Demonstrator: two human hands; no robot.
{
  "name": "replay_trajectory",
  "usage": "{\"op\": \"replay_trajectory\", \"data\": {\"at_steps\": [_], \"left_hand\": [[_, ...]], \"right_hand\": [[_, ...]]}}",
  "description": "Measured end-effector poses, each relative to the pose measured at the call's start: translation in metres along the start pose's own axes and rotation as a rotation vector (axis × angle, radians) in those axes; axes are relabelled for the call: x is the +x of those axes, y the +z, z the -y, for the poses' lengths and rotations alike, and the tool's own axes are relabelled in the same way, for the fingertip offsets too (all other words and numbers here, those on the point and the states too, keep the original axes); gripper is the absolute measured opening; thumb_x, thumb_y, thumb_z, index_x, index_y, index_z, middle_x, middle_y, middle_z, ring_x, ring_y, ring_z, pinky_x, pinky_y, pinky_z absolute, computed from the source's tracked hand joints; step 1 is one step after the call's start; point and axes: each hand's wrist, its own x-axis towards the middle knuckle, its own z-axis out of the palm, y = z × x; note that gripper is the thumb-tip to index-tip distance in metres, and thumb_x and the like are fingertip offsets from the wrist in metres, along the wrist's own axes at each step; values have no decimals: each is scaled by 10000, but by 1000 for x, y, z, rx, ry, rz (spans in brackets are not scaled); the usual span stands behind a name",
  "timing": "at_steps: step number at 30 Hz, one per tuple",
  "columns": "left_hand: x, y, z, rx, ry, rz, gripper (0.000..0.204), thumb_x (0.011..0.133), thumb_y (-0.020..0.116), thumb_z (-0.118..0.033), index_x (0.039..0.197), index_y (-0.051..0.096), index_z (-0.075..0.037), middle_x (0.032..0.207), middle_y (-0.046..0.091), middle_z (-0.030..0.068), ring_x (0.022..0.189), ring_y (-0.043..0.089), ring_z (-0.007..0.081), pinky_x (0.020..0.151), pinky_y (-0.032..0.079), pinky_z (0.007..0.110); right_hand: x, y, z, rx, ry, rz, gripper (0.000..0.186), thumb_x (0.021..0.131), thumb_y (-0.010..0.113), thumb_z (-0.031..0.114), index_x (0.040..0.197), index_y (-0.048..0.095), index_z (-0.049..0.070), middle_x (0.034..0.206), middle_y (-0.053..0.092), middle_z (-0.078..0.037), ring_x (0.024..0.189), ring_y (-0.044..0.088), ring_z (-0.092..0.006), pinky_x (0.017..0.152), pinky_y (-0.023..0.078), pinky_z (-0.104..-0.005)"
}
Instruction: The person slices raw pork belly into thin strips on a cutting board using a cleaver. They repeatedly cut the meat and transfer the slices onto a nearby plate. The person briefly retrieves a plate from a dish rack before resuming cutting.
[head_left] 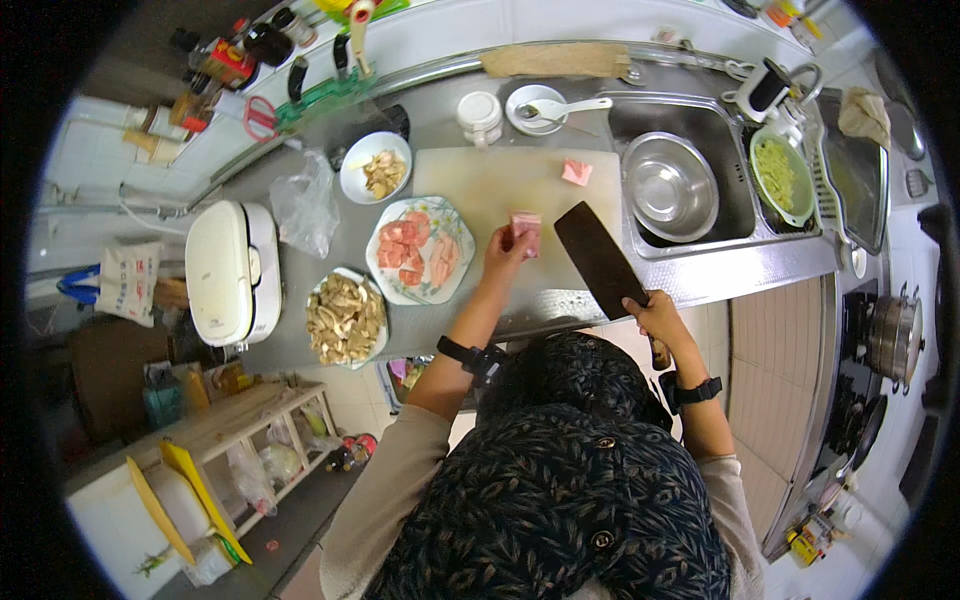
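Observation:
On the white cutting board [470,175] my left hand [507,250] pinches a strip of pink raw meat [526,232] near the board's front edge. My right hand [655,318] grips the handle of a dark cleaver [600,255], its wide blade slanting up and left over the board's right side, apart from the meat. A smaller chunk of meat [576,172] lies toward the board's far right corner. Left of my left hand, a floral plate [425,290] carries cut meat in two groups, pink pieces and paler slices.
Left stand a plate of sliced mushrooms [345,315], a bowl [349,183] of pale slices, a plastic bag [305,205] and a white appliance [230,275]. Behind the board are a white jar [480,115] and a bowl with spoons [520,98]. Right, a sink holds a steel basin [672,185].

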Motion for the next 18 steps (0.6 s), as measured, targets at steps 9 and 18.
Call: {"op": "replay_trajectory", "data": {"at_steps": [9,18], "left_hand": [[-7,0,14,1017,720,-147,441,663,698,-99,1063,517,-55,1015,521,142,970,494,331,840,424,411],[-9,-8,19,1006,644,-91,492,644,683,-69,1101,502,-57,1045,514,160,1000,483,354,859,413,428]], "right_hand": [[0,1,2,-59,-32,-35,397,816,669,285,644,585,-62,445,515,-92,381,532,-168,398,435,-317],[-12,0,3,-55,-37,28,299,786,653,171,617,580,-66,468,536,-109,445,570,-169,441,445,-311]]}}
